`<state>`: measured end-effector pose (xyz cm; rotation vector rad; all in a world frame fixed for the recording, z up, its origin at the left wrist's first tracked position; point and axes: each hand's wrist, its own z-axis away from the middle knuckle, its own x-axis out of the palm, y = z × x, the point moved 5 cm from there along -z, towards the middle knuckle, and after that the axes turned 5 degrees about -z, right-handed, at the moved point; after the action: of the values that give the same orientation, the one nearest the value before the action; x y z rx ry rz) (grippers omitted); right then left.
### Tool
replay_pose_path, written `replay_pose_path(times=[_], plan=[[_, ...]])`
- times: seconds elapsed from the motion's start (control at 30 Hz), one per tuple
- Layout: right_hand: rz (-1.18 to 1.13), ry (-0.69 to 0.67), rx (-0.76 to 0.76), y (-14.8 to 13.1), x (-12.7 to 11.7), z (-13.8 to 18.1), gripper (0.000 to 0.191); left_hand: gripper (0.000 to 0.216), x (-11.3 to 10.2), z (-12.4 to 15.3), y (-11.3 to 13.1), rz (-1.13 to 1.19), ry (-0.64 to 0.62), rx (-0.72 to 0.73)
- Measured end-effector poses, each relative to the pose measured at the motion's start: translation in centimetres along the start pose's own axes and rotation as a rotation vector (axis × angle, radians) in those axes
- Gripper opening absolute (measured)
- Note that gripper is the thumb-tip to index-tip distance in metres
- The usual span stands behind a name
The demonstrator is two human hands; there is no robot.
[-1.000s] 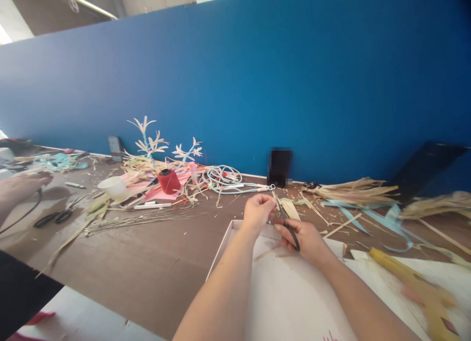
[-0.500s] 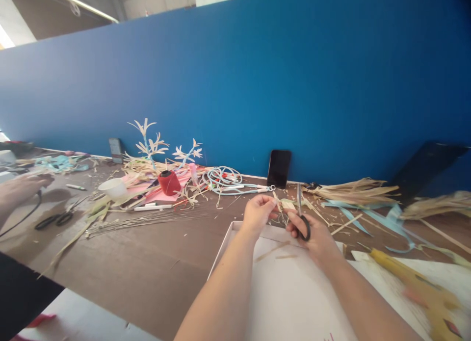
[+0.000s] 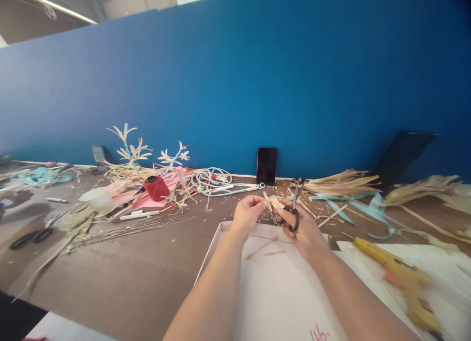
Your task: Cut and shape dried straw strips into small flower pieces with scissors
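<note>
Above the far edge of a shallow white box (image 3: 283, 287), my two hands are close together. My left hand (image 3: 248, 213) pinches a small pale strip of dried husk (image 3: 273, 202). My right hand (image 3: 301, 228) is closed around black-handled scissors (image 3: 294, 216), whose blades point up and away from the husk; its fingertips also touch the husk's right side. Two thin tan strips (image 3: 274, 253) lie inside the box. Finger details at the pinch are partly hidden.
A yellow glue gun (image 3: 397, 277) lies on paper at the right. Behind stand a black phone (image 3: 267, 165) and a bundle of dried husk (image 3: 342, 183). To the left are a red thread spool (image 3: 156, 188), a white cup (image 3: 96, 198), wires (image 3: 128, 231) and other scissors (image 3: 33, 237).
My view has turned slightly right, so things appear farther left. The scissors' blades now look tilted and a little apart. Another person's hand at the far left has mostly left view.
</note>
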<state>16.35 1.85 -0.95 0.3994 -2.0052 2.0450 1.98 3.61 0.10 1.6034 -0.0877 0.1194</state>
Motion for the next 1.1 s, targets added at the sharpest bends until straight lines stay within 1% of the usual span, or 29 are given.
replay_pose_path(times=[0.17,0.47,0.67,0.87,1.0,1.1], plan=[[0.032,-0.022,0.02,-0.06,0.21,0.16,0.055,0.024,0.35,0.18,0.27,-0.075,-0.017,0.074],[0.084,-0.055,0.008,0.27,0.14,0.15,0.053,0.021,0.75,0.22,-0.22,-0.163,-0.066,0.07],[0.076,-0.058,0.003,0.21,0.45,0.24,0.054,0.023,0.92,0.37,-0.24,-0.119,-0.102,0.039],[0.106,-0.039,0.004,0.41,0.35,0.1,0.052,0.027,0.88,0.39,-0.27,-0.066,-0.09,0.017],[0.127,-0.066,0.0,0.39,0.59,0.16,0.049,0.028,0.86,0.26,-0.26,-0.044,-0.095,0.016],[0.08,-0.034,0.004,0.37,0.45,0.21,0.047,0.029,0.56,0.12,-0.12,-0.018,-0.098,0.013]])
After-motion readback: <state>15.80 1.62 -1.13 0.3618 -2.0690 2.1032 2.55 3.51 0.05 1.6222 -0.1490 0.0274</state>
